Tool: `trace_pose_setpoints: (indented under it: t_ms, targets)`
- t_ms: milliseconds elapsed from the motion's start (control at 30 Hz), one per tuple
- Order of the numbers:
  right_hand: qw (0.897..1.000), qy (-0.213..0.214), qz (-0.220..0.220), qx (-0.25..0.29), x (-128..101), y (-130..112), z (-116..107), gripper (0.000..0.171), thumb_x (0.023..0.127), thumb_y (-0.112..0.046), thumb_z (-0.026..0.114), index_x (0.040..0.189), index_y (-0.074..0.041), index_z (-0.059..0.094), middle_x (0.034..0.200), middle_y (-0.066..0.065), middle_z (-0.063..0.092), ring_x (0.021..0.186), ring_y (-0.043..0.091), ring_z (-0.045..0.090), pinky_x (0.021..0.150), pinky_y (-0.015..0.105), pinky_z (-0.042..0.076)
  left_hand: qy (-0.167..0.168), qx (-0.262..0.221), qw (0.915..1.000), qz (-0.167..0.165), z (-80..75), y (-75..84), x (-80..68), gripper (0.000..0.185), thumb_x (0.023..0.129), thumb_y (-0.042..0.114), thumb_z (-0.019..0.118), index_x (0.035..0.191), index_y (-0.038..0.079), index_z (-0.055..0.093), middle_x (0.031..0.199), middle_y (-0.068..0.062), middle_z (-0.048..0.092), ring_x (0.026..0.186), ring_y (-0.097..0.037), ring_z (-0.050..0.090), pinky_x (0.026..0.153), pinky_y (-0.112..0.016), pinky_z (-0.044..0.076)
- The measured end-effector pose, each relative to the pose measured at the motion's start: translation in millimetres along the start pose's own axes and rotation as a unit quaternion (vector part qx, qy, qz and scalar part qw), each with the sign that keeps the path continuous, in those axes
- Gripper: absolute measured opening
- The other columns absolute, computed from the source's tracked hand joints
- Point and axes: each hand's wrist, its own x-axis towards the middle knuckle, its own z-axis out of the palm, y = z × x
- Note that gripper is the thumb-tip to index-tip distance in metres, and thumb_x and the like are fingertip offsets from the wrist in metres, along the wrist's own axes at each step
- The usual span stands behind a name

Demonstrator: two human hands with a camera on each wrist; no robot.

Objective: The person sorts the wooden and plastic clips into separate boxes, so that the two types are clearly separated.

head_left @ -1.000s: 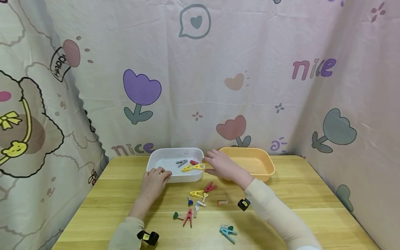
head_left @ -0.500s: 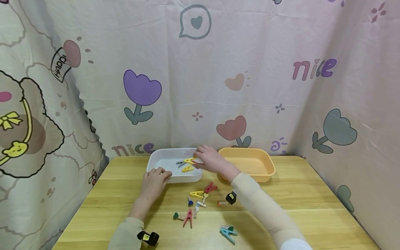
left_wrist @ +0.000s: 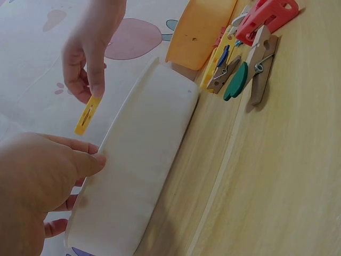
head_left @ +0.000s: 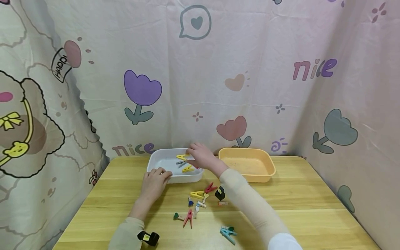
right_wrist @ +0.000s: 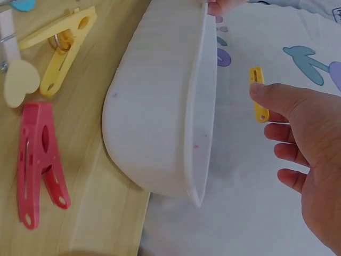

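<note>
My left hand [head_left: 155, 182] grips the near rim of the white plastic basin [head_left: 184, 178], thumb on the outer wall and fingers over the edge, as the left wrist view shows. Above the basin, my right hand [head_left: 203, 158] pinches a yellow clothespin [right_wrist: 261, 113] between thumb and forefinger; it also shows in the left wrist view [left_wrist: 86, 116]. Inside the basin lie grey clothespins [head_left: 181, 162], another yellow clothespin [head_left: 188, 169] and a red one, partly hidden by my right hand.
An orange-yellow basin [head_left: 250, 176] stands right of the white one. In front lie several loose clothespins: a yellow one [head_left: 197, 194], red ones [head_left: 188, 218], small wooden ones with hearts [head_left: 190, 201] and a light blue one [head_left: 228, 235]. A patterned curtain [head_left: 200, 104] hangs behind the table.
My right hand has moved left with the yellow clothespin, from the white basin's right edge to over its inside. My left hand has stayed on the rim.
</note>
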Motion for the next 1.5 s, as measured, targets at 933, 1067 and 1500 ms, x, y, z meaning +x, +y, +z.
trace_pose_setpoints:
  t_ms: [933, 1067, 1500]
  targets:
    - [0.998, -0.034, 0.054, 0.005, 56, -8, 38, 0.035, 0.090, -0.044, 0.067, 0.114, -0.019, 0.068, 0.116, -0.002, 0.064, 0.108, 0.017, 0.054, 0.097, 0.033, 0.044, 0.019, -0.001, 0.9998, 0.008, 0.8, -1.6, -1.7, 0.012, 0.086, 0.023, 0.074, 0.097, 0.024, 0.074, 0.094, -0.001, 0.067, 0.086, -0.027, 0.061, 0.072, -0.043, 0.042]
    - [0.997, -0.047, 0.061, 0.020, 58, -10, 40, 0.035, 0.091, -0.043, 0.066, 0.115, -0.018, 0.068, 0.117, -0.002, 0.064, 0.108, 0.017, 0.053, 0.098, 0.034, 0.043, 0.018, 0.001, 0.9998, 0.009, 0.9, -1.1, -2.5, 0.011, 0.086, 0.024, 0.074, 0.097, 0.024, 0.074, 0.094, 0.000, 0.066, 0.086, -0.026, 0.061, 0.071, -0.042, 0.042]
    - [0.994, -0.055, 0.084, 0.038, 70, -14, 49, 0.034, 0.092, -0.043, 0.064, 0.116, -0.018, 0.067, 0.121, -0.001, 0.062, 0.111, 0.017, 0.051, 0.100, 0.035, 0.044, 0.021, -0.007, 0.9997, 0.008, 1.9, -0.1, -0.6, 0.011, 0.087, 0.025, 0.072, 0.098, 0.024, 0.074, 0.094, 0.000, 0.066, 0.085, -0.025, 0.060, 0.072, -0.042, 0.041]
